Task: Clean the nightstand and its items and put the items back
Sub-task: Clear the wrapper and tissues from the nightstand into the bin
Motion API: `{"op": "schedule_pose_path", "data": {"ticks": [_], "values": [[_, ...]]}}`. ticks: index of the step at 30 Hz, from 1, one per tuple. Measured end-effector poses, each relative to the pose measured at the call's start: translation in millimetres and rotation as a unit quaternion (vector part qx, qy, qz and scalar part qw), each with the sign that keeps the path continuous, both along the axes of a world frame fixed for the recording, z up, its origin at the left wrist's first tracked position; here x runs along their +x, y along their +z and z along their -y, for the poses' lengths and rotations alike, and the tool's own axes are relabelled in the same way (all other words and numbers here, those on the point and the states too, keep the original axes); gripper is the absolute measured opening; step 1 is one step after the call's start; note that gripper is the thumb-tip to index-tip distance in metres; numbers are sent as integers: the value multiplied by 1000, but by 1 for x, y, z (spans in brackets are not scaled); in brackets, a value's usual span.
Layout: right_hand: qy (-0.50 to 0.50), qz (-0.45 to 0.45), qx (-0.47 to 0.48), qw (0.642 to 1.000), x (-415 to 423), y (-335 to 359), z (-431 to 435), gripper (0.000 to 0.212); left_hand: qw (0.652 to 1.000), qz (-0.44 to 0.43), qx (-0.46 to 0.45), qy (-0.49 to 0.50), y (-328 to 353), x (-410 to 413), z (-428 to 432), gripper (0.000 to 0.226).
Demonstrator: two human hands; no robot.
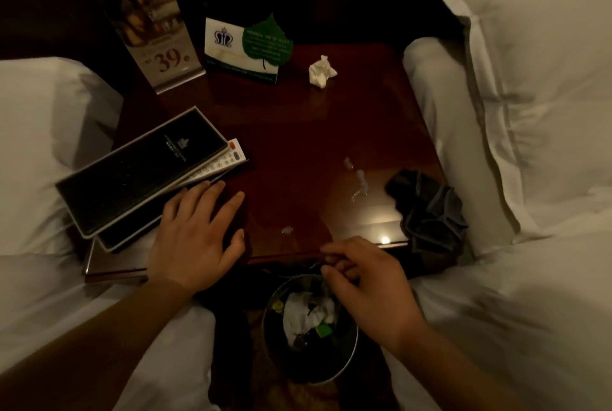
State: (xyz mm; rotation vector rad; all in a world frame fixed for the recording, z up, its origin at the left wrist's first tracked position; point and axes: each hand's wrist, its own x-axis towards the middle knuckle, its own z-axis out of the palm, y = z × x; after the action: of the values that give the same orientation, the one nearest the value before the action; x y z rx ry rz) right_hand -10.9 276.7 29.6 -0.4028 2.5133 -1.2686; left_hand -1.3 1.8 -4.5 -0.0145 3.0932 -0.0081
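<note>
Dim room, between two white beds [530,294]; dark glossy nightstand [298,132] in the middle, smeared with wet streaks [359,180] near its front right. On it: black folder [139,168] over a white remote [228,158] at left, tall menu stand [149,33] and leaf-shaped card [265,43] at back, crumpled tissue [321,72] beside the card, dark cloth [430,208] bunched at the right edge. Left hand [198,238] flat and released on the front edge, touching the folder; right hand [367,284] loosely curled over the waste bin [344,367] below, whether pinching anything impossible to tell.
</note>
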Motion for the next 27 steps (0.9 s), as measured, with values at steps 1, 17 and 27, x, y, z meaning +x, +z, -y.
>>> {"op": "schedule_pose_path", "data": {"ticks": [1, 17, 27], "values": [[5, -25, 1, 1000, -12, 13, 4, 21, 1000, 2, 2, 0, 0, 0, 0, 63], [-2, -122, 239, 963, -274, 15, 90, 56, 999, -32, 12, -24, -8, -2, 6, 61], [30, -151, 260, 953, -290, -8, 97, 48, 999, -41, 3, -33, -11, -4, 7, 60]]}}
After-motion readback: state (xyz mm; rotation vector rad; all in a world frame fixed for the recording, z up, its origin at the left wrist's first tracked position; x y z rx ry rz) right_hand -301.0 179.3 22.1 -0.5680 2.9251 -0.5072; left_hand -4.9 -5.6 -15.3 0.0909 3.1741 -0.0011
